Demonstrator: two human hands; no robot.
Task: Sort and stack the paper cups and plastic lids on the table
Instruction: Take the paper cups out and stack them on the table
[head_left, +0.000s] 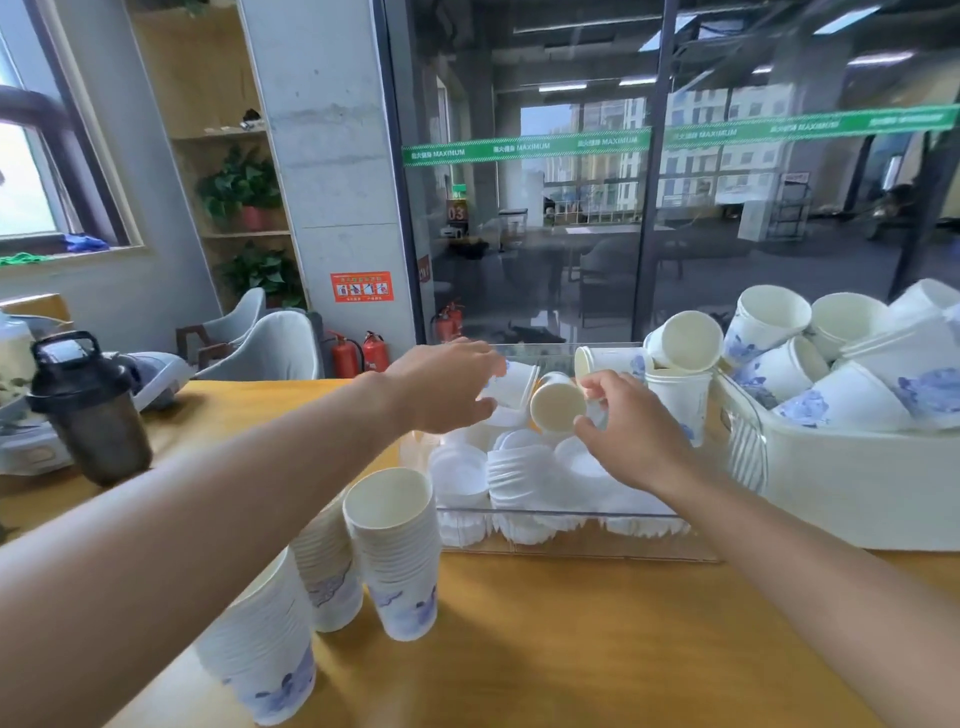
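Observation:
My left hand (447, 387) grips a white paper cup (514, 384) lying on its side over the clear plastic bin (571, 540). My right hand (631, 428) pinches the rim of another paper cup (556, 405) whose mouth faces me. Below both hands, stacks of white plastic lids (498, 478) fill the bin. Three tall stacks of nested blue-patterned cups (395, 556) stand on the wooden table (545, 649) near my left forearm. More loose cups (680, 364) lie at the bin's far right.
A white tub (857, 493) at the right holds several loose blue-patterned cups. A dark shaker bottle (88, 410) stands at the table's left, beside a white object. Chairs and red fire extinguishers (363, 356) stand behind the table, before a glass wall.

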